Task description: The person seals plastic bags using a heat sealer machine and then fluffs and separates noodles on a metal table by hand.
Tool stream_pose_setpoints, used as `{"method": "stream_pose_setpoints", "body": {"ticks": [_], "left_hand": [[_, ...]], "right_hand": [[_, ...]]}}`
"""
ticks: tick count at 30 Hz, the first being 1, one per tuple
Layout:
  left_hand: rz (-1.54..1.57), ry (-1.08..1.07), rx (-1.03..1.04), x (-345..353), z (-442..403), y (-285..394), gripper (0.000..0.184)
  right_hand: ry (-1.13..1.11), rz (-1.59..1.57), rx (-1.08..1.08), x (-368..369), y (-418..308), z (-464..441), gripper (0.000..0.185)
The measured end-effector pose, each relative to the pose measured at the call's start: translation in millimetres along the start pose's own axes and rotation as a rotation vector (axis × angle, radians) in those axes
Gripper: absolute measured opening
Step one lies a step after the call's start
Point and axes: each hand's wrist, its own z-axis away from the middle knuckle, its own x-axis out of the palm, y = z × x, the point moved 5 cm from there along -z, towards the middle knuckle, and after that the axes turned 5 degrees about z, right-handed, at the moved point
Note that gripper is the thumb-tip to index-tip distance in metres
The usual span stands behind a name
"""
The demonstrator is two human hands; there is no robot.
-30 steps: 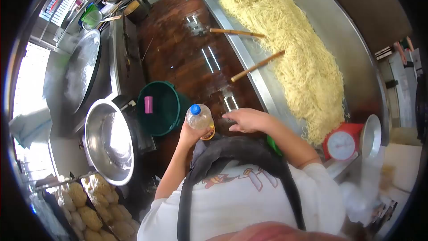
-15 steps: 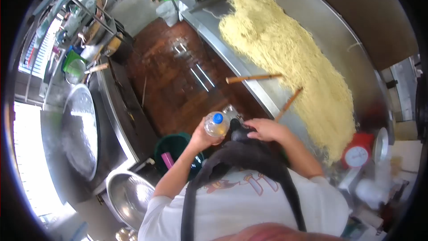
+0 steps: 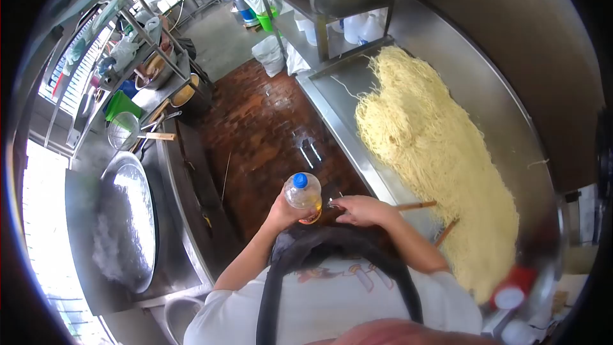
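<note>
My left hand (image 3: pixel 285 213) is wrapped around a clear plastic bottle (image 3: pixel 304 197) with a blue cap. It is upright in front of my apron, with some yellow liquid low inside. Close to its right side is my right hand (image 3: pixel 363 210), fingers curled together. A small shiny bit shows at those fingertips, too small to name. On the steel table to the right lies a long heap of pale yellow noodles (image 3: pixel 440 147). Two wooden sticks rest at its near edge, one of them a light stick (image 3: pixel 416 206) partly behind my right forearm.
A steaming wok (image 3: pixel 131 230) is set in the stove at left, with a wire strainer (image 3: pixel 124 131) beyond it. A wet brick-red floor (image 3: pixel 255 128) runs between stove and table. A red scale (image 3: pixel 514 286) stands at lower right, and white bags (image 3: pixel 269 56) lie farther ahead.
My view has tilted up, showing more of the room ahead. The bottle stays in my left hand. My right hand has come away from the dark apron and now has its fingers near the bottle.
</note>
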Motion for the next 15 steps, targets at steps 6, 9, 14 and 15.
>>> {"method": "stream_pose_setpoints", "body": {"ticks": [6, 9, 14, 15], "left_hand": [[-0.060, -0.060, 0.075, -96.7, -109.7, -3.0, 0.076], [0.040, -0.219, 0.074, -142.5, -175.0, 13.5, 0.092], [0.067, -0.369, 0.239, -202.8, -278.0, 55.0, 0.088], [0.024, -0.383, 0.281, -212.1, -297.4, 67.5, 0.088]], "right_hand": [[0.014, -0.102, 0.142, -49.8, 23.6, -120.8, 0.056], [0.001, -0.099, 0.263, -67.4, 32.8, -186.0, 0.056], [0.064, -0.192, 0.370, -129.2, 23.4, -263.5, 0.057], [0.068, -0.203, 0.395, -134.5, 27.7, -275.6, 0.057]]}}
